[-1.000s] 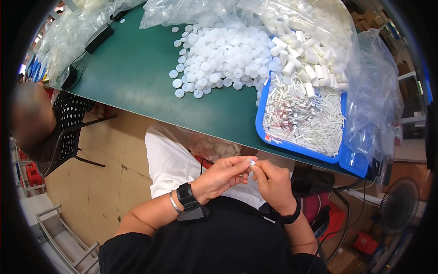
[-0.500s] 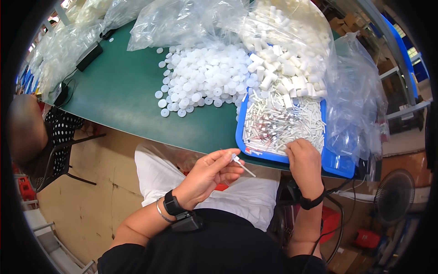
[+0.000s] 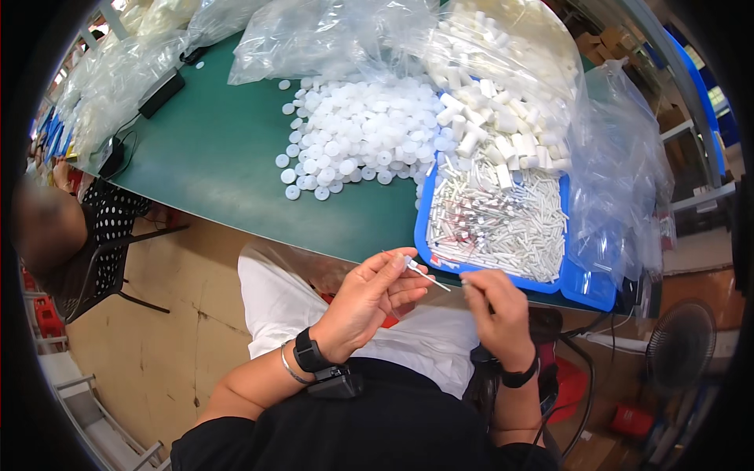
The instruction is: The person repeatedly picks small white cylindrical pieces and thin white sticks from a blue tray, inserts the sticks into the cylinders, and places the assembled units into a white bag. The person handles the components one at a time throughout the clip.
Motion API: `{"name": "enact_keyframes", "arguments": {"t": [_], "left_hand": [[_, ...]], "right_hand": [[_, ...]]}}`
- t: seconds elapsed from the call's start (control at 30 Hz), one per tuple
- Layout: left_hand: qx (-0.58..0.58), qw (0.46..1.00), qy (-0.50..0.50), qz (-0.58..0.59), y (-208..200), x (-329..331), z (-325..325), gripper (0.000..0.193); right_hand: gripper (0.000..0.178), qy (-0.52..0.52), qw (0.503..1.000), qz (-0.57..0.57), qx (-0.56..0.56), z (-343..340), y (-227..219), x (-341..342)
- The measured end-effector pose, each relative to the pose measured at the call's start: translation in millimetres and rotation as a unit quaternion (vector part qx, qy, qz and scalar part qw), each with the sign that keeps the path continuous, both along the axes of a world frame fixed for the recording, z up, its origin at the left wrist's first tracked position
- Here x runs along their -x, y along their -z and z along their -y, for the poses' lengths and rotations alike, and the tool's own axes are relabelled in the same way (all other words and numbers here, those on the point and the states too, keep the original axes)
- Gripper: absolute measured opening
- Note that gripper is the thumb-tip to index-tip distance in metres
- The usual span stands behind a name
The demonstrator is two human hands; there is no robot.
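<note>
My left hand (image 3: 367, 298) is closed in front of the table edge, pinching a thin white rod with a small white head (image 3: 432, 278). The rod's bare end points right and down, toward my other hand. My right hand (image 3: 501, 318) is just right of the rod's end, thumb and fingers pressed together; a tiny pale bit shows at its fingertips, too small to name. Beyond the hands lies a blue tray (image 3: 422, 228) full of short white tubes (image 3: 522, 247). Among the tubes are several reddish and dark-tipped pieces (image 3: 471, 220).
White perforated discs (image 3: 361, 133) are heaped on the green table (image 3: 228, 141). White foam-like cylinders (image 3: 510, 125) pile behind the tray, partly under clear plastic bags (image 3: 338, 35). A fan (image 3: 682, 341) stands at right. Another person (image 3: 55, 228) sits at left.
My right hand has left the tubes in the tray and moved left and nearer me, beside the rod's end. My left hand still holds the rod in about the same place.
</note>
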State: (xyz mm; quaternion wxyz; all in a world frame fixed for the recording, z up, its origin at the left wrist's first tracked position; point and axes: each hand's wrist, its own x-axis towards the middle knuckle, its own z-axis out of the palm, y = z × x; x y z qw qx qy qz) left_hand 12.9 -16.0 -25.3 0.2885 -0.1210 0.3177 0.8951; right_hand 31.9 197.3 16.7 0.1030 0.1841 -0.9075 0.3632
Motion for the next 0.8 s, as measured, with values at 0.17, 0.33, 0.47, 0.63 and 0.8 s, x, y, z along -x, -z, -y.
{"name": "enact_keyframes", "arguments": {"t": [0.17,0.33,0.47,0.63,0.8], "left_hand": [[0.0,1.0,-0.012,-0.006,-5.2,1.5,-2.6,0.034],[-0.009,1.0,-0.023,0.005,-2.4,0.4,-4.2,0.029],[-0.008,1.0,-0.024,-0.002,-1.5,-0.3,-4.8,0.026],[0.019,1.0,0.013,-0.011,2.6,-4.7,-9.4,0.024],[-0.001,0.999,0.035,-0.027,2.1,-6.4,-12.5,0.023]], "right_hand": [[0.01,0.011,1.0,-0.007,0.015,11.6,2.4,-3.0],[0.01,0.0,1.0,-0.029,0.0,12.9,2.9,-2.0],[0.011,-0.005,0.998,-0.054,-0.014,12.5,5.6,-0.3],[0.008,-0.016,0.997,0.049,0.051,14.8,6.2,3.3],[0.013,0.005,0.803,0.438,0.406,8.1,0.3,9.5]]}}
